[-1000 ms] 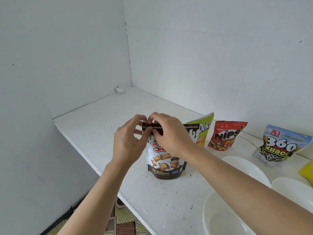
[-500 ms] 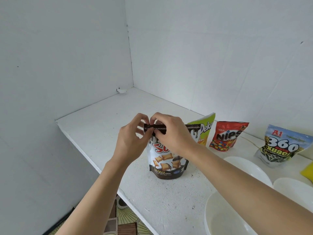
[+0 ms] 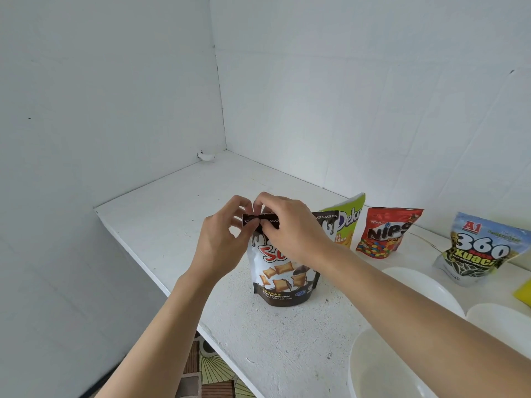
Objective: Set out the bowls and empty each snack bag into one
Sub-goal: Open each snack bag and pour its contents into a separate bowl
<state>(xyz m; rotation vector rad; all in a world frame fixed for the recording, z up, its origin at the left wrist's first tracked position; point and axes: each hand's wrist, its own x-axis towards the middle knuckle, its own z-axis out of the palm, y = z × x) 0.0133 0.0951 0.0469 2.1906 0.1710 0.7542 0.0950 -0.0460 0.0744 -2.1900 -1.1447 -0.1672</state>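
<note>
Item one: brown-and-white snack bag (image 3: pixel 283 280), upright on the white table (image 3: pixel 172 214), near its front edge. We see both hands together at its top strip, the left hand (image 3: pixel 221 245) and right hand (image 3: pixel 290 228) each pinching it, fingertips nearly touching.

Along the wall behind, upright:
- green bag (image 3: pixel 349 222)
- red Nips bag (image 3: pixel 385 234)
- 360 bag (image 3: pixel 479 251)

To the right:
- near bowl (image 3: pixel 352 366)
- middle bowl (image 3: pixel 416 285)
- far bowl (image 3: pixel 502 314)

Shelf (image 3: pixel 161 214) open L & rear; snack bags (image 3: pixel 386 234) + bowls (image 3: pixel 416 285) block R.
</note>
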